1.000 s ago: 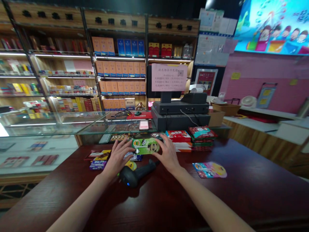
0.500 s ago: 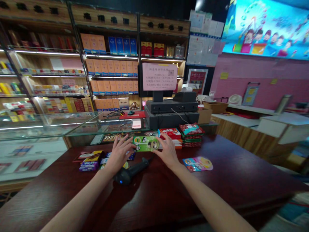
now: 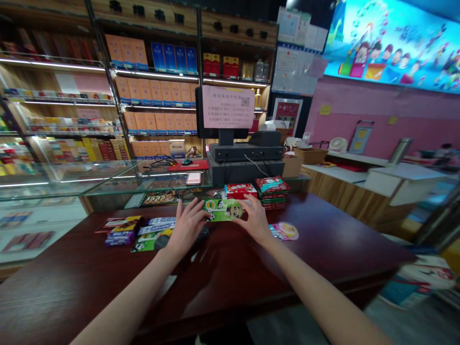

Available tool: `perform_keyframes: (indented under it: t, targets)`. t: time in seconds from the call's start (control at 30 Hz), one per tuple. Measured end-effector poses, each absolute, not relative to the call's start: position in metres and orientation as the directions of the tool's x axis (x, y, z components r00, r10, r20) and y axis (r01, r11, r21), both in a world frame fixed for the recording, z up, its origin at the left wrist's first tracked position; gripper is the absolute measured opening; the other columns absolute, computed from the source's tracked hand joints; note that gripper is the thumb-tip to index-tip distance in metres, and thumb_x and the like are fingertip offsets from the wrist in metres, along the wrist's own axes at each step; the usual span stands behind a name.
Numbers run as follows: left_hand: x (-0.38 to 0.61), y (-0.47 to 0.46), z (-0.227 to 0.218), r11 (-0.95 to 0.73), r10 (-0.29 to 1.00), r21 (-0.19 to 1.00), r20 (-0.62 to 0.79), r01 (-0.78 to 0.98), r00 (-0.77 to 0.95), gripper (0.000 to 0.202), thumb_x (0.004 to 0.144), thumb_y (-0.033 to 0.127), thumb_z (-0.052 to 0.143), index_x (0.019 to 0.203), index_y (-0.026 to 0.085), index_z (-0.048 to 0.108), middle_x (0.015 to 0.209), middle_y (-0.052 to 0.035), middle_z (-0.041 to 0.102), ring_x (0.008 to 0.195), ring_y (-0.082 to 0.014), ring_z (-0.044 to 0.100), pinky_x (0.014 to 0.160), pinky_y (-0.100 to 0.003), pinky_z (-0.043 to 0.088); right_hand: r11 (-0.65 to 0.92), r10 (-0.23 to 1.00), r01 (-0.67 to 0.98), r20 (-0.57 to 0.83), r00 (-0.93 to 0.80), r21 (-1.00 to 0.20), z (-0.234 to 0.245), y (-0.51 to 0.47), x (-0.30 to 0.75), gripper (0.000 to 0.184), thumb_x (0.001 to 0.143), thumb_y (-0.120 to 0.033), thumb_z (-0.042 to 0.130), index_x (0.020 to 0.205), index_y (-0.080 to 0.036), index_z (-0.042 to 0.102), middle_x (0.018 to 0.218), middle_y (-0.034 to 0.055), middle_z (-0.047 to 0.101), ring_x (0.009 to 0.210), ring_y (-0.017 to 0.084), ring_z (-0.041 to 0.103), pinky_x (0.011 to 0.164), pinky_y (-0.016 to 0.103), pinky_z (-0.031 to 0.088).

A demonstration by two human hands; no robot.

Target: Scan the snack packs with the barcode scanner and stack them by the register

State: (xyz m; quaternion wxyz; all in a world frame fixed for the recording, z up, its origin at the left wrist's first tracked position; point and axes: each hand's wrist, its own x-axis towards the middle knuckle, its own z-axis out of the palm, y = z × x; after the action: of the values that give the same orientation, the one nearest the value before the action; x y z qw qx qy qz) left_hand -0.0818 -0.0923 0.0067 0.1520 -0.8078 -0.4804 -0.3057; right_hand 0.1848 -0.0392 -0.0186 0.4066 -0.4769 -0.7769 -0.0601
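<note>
Left hand (image 3: pixel 187 226) and right hand (image 3: pixel 256 221) pinching opposite ends of green packet (image 3: pixel 218 210), hands standing apart, packet hanging in front of cash register (image 3: pixel 247 154). Red packets (image 3: pixel 272 184) sitting stacked just in front of register; pink packet (image 3: pixel 287 231) lying farther out from it.

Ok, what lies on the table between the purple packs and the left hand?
In the head view: blue-and-white packets, a green panda packet and part of the dark scanner, which the left hand partly hides.
</note>
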Motion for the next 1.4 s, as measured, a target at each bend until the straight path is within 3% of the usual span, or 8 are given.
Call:
perform_keyframes:
  t: [0.8, 1.4]
  targets:
    - [0.028, -0.083, -0.029, -0.531, 0.778, 0.269, 0.531, 0.804, 0.336, 0.022, 0.088, 0.015, 0.062, 0.106, 0.027, 0.068, 0.145, -0.0077, 0.057, 0.141, -0.0272, 0.044, 0.121, -0.063, 0.02, 0.517, 0.771, 0.814, 0.558, -0.309, -0.264, -0.039, -0.023, 0.31, 0.064, 0.07, -0.039, 0.083, 0.129, -0.024, 0.065, 0.144, 0.0146, 0.053, 0.139, 0.037, 0.043, 0.109, 0.057, 0.04]
    - [0.085, -0.081, -0.041, -0.557, 0.818, 0.441, 0.439, 0.704, 0.372, 0.024, 0.085, 0.017, 0.069, 0.106, 0.028, 0.068, 0.142, -0.007, 0.06, 0.141, -0.0279, 0.044, 0.119, -0.062, 0.021, 0.499, 0.836, 0.808, 0.419, -0.355, -0.312, -0.049, -0.023, 0.389, 0.065, 0.066, -0.038, 0.088, 0.126, -0.019, 0.069, 0.147, 0.0189, 0.051, 0.145, 0.039, 0.035, 0.116, 0.06, 0.032]
